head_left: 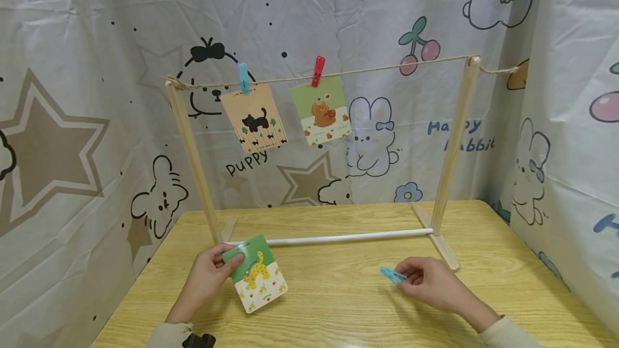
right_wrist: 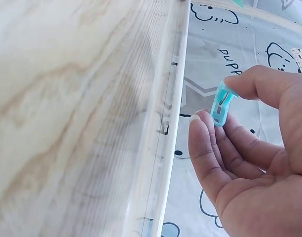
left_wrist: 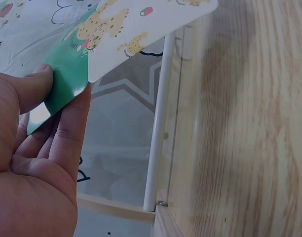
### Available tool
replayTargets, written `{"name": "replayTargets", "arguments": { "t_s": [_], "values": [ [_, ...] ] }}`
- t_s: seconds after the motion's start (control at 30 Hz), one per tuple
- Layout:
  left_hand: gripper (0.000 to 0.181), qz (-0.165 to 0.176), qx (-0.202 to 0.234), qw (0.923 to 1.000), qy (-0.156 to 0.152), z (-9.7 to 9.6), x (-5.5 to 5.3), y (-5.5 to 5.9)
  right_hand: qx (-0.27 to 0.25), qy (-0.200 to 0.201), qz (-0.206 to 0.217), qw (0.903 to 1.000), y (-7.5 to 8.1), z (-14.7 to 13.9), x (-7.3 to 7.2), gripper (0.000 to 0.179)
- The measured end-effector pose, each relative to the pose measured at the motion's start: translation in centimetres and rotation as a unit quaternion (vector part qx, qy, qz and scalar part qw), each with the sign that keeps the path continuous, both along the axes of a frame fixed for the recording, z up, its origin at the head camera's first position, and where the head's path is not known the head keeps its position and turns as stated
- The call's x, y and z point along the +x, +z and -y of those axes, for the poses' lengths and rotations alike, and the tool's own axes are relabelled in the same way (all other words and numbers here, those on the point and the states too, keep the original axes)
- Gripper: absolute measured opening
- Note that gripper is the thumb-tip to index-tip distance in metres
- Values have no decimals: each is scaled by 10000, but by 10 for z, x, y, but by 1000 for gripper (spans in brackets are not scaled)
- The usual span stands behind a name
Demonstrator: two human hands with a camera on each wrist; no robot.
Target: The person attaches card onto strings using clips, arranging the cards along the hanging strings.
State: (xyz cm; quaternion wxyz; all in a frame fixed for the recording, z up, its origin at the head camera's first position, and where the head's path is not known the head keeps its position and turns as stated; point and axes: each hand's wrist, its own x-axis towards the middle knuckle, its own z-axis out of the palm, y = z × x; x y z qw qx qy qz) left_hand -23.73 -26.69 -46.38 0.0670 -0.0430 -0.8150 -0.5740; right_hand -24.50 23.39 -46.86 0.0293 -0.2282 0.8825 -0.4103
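My left hand pinches a green and white card with a yellow spotted animal on it, thumb on the front at its upper left corner. The left wrist view shows the fingers behind the green part of the card. Over the table's right side, my right hand holds a light blue clothespin between thumb and fingers. In the right wrist view the clothespin has nothing clipped in it. Card and clothespin are well apart, both lower than the string.
A wooden frame with a left post, a right post and a white bottom rod stands on the table. From its string hang a cat card under a blue clothespin and a bear card under a red clothespin.
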Motion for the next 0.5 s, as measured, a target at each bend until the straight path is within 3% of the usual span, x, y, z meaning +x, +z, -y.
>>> {"name": "replayTargets", "arguments": {
  "t_s": [0.5],
  "values": [
    [32, -189, 87, 9998, -52, -2, 0, 3, -131, -194, -144, 9996, 3, 1, 1, 24]
  ]
}}
